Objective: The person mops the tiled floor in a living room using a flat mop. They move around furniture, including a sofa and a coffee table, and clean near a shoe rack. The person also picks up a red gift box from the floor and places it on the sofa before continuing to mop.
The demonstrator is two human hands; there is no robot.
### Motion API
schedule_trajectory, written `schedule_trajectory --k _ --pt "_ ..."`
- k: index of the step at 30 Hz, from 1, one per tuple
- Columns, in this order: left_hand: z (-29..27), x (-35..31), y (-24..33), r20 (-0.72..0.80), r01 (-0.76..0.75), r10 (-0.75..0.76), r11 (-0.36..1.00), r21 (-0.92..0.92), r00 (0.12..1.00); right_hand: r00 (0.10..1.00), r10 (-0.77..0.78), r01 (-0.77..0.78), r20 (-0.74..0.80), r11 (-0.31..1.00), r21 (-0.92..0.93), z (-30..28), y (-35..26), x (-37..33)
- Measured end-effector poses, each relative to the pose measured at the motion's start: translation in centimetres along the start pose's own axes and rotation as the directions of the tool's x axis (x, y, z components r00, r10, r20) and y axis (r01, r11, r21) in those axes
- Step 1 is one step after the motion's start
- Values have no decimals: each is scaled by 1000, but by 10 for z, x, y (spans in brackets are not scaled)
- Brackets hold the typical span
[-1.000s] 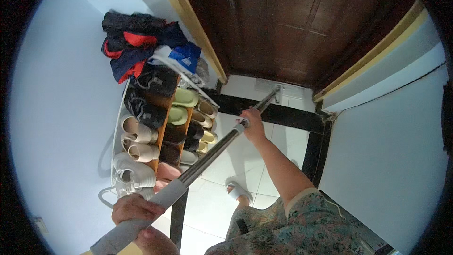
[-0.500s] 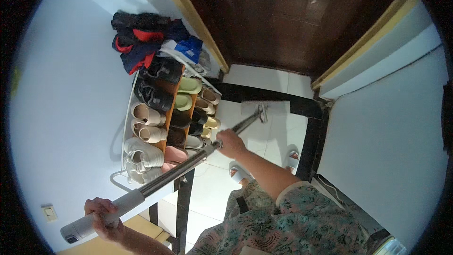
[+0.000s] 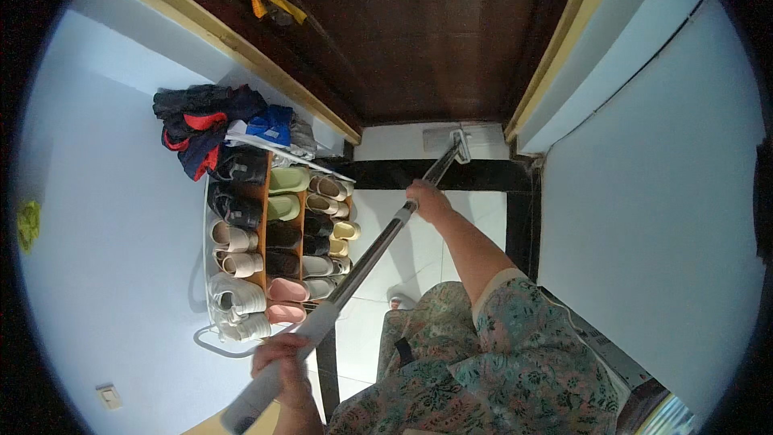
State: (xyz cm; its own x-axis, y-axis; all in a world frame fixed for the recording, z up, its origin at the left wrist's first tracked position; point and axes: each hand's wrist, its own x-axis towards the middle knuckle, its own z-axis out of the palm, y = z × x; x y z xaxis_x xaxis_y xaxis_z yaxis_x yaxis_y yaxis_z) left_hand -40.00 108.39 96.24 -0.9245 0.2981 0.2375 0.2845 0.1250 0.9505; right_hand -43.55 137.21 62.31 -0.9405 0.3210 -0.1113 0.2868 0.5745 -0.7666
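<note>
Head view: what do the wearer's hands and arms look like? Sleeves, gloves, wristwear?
The left hand and right hand are ungloved, with no wristwear visible. The right sleeve is short, muted green with a dark leafy print and a plain pale cuff. No left sleeve shows.

The left hand holds the fat grey end of a long pole. The right hand holds it farther up. Its flat head is on the white floor by the brown door. Shoes sit on a rack.
</note>
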Motion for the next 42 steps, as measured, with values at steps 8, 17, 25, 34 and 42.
schedule_trajectory --k 8,17,25,34,42 --pt "38 28 45 356 -239 153 948 211 922 963 102 -59 -251 983 175 -22 -2 -27" --pt "-24 31 73 416 -287 266 958 -13 869 926 188 -162 -328 981 108 -10 -61 -117" --pt "-19 33 63 598 -298 355 934 -196 718 822 293 -310 -488 949 47 12 -46 -148" --pt "-28 49 72 833 -489 511 793 -363 210 600 476 -408 -643 873 266 32 -83 -180" --pt "-17 62 87 892 -239 438 860 -452 -110 606 474 -540 -638 835 108 30 -106 -268"
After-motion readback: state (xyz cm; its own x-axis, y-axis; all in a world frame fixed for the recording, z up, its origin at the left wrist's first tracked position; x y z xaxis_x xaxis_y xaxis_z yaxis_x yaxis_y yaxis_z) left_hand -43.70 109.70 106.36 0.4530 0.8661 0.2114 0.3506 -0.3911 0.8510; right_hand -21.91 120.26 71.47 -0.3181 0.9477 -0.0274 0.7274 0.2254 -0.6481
